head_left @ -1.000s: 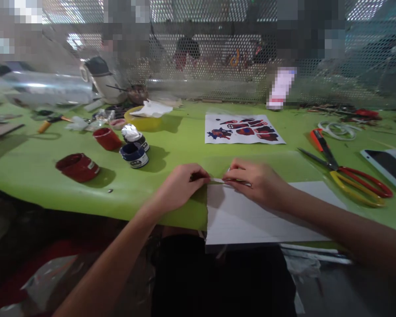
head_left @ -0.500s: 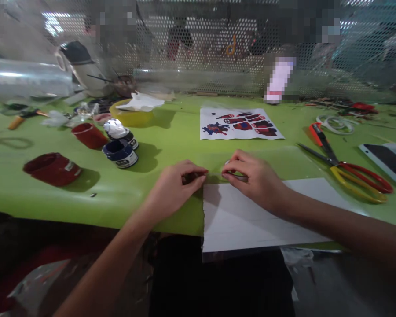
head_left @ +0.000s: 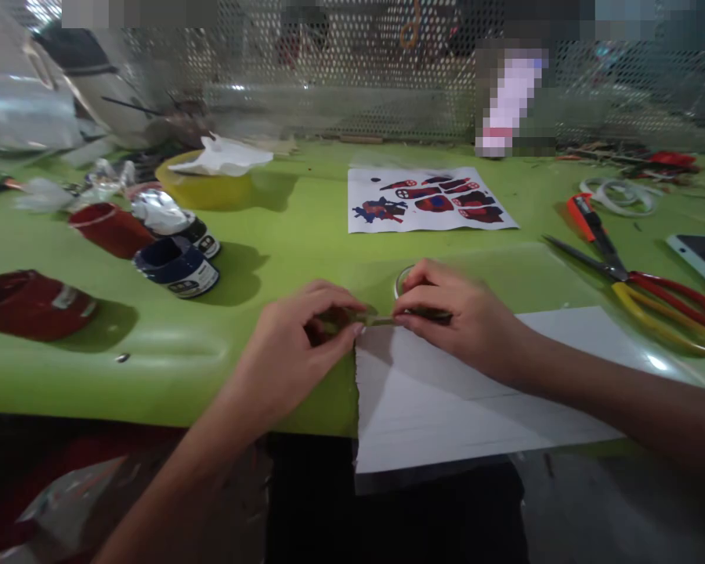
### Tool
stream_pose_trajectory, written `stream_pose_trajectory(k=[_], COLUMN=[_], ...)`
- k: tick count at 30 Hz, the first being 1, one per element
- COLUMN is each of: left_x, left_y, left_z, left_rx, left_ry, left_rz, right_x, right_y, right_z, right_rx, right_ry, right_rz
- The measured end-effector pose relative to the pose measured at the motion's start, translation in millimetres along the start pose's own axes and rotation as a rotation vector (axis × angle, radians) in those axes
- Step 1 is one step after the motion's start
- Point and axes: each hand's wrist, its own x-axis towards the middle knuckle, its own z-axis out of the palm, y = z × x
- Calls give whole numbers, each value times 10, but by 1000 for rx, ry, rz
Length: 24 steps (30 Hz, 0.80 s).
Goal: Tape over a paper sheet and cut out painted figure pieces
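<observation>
Left hand [head_left: 302,333] — fingers clamped on strip [head_left: 381,320]; right hand [head_left: 455,317] — fingers clamped on ring [head_left: 397,283]. Paper [head_left: 446,403] on table [head_left: 153,392], beneath right hand.

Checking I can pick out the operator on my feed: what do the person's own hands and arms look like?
The left hand and right hand are both ungloved. The forearms are slim and bare as far as they show, with no sleeves, watch or bracelet visible. Dark clothing covers the lap.
</observation>
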Motion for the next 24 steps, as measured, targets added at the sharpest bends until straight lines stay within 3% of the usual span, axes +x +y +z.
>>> stream_pose_trajectory(k=[9, 24], left_x=[51, 56], left_y=[32, 25], left_z=[12, -2], left_rx=[166, 92], left_ry=[-2, 36], left_rz=[15, -48], right_x=[55, 47], right_y=[25, -50], right_z=[15, -5], right_rx=[23, 122], right_ry=[-30, -42], right_rz=[13, 164])
